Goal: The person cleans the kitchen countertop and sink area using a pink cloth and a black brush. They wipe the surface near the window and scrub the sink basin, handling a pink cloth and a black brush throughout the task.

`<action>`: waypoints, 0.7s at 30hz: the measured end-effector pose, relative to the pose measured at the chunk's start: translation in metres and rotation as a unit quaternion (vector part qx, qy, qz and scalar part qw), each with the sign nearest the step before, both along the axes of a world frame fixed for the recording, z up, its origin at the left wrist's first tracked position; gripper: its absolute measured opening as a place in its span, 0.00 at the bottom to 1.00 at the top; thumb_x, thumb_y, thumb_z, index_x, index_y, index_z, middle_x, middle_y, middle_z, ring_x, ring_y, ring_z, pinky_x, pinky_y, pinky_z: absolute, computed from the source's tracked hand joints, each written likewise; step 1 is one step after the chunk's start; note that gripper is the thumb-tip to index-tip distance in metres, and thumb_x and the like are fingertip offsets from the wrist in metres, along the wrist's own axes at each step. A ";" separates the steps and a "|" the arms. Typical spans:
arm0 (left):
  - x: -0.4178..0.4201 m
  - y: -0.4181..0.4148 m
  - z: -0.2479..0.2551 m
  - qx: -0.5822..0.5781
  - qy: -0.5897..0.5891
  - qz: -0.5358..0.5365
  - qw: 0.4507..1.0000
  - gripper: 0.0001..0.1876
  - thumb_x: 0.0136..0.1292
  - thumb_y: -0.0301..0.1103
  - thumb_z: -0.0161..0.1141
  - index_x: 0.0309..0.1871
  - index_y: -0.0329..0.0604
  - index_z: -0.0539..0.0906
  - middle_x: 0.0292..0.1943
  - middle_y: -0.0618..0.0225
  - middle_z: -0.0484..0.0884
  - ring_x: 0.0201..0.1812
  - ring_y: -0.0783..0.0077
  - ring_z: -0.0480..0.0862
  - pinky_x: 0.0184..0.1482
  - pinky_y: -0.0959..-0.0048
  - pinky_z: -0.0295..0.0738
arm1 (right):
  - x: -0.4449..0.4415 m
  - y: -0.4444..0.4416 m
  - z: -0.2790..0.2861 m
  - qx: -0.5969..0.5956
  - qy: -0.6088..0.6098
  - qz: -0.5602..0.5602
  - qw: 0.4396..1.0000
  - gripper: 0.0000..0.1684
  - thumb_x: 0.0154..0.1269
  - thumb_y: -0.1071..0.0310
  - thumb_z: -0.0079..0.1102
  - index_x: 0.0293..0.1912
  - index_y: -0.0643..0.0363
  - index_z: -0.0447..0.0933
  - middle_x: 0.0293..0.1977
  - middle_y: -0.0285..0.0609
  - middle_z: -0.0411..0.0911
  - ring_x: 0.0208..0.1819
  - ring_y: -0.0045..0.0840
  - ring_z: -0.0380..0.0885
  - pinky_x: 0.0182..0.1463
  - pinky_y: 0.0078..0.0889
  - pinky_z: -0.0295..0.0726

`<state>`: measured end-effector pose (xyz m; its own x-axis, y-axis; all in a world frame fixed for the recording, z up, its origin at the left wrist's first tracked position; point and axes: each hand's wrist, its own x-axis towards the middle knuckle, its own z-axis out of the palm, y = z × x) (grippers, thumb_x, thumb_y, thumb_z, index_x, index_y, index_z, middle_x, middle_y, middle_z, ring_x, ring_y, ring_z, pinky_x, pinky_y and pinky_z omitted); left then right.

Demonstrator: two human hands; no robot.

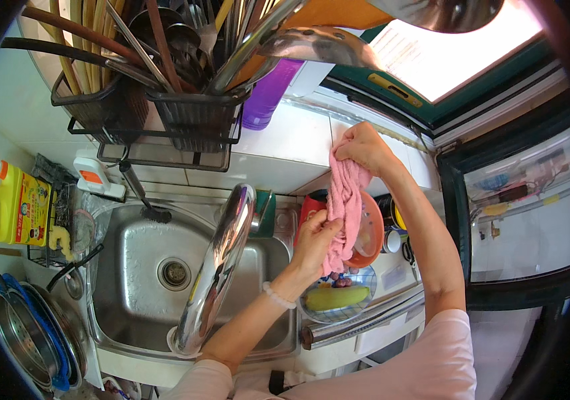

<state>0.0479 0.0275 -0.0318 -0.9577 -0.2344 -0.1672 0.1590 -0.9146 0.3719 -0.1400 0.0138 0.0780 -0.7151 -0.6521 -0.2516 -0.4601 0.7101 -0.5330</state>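
A bunched pink cloth (346,200) hangs between my two hands, to the right of the sink. My right hand (362,150) grips its upper end, close to the white tiled ledge. Lower down, my left hand (313,242) holds the cloth near its bottom end, a pale beaded bracelet (278,296) on the wrist. Behind the cloth stands an orange bowl (376,225), partly hidden. Just below sits a plate (322,316) bearing a long green vegetable (337,298) and a few small purplish fruits (343,282).
A chrome faucet (220,272) arches over the steel sink (137,305). Utensil baskets (192,117) and a purple bottle (267,100) occupy the ledge. A yellow detergent jug (20,205) stands left, above stacked pans (22,325). Scissors (408,252) lie right, near a window frame (452,200).
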 end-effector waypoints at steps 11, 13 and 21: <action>-0.029 -0.032 0.023 0.034 -0.004 -0.014 0.999 0.08 0.68 0.27 0.50 0.47 0.36 0.77 0.38 0.65 0.81 0.37 0.74 0.83 0.39 0.74 0.80 | -0.033 -0.025 -0.009 -0.026 0.088 -0.038 0.995 0.13 0.35 0.68 0.67 0.20 0.69 0.77 0.15 0.37 0.71 0.19 0.21 0.70 0.24 0.29 0.72; -0.033 -0.034 0.027 0.033 -0.002 -0.012 0.999 0.09 0.68 0.27 0.49 0.47 0.36 0.77 0.37 0.64 0.81 0.37 0.74 0.83 0.38 0.73 0.81 | -0.027 -0.030 -0.001 -0.032 0.127 -0.041 0.990 0.15 0.34 0.67 0.67 0.21 0.69 0.77 0.14 0.39 0.71 0.20 0.21 0.71 0.25 0.29 0.72; -0.044 -0.041 0.036 0.034 -0.011 0.003 0.999 0.10 0.69 0.28 0.47 0.47 0.33 0.76 0.36 0.62 0.80 0.33 0.70 0.83 0.34 0.68 0.82 | -0.025 -0.050 -0.018 0.010 0.248 -0.140 0.959 0.12 0.49 0.69 0.57 0.33 0.66 0.80 0.38 0.62 0.79 0.43 0.51 0.79 0.47 0.45 0.78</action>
<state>0.0043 -0.0136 0.0040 -0.9524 -0.2273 -0.2031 0.1571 -0.9370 0.3121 -0.1655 -0.0362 0.0604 -0.8959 -0.4164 0.1545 -0.4440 0.8503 -0.2826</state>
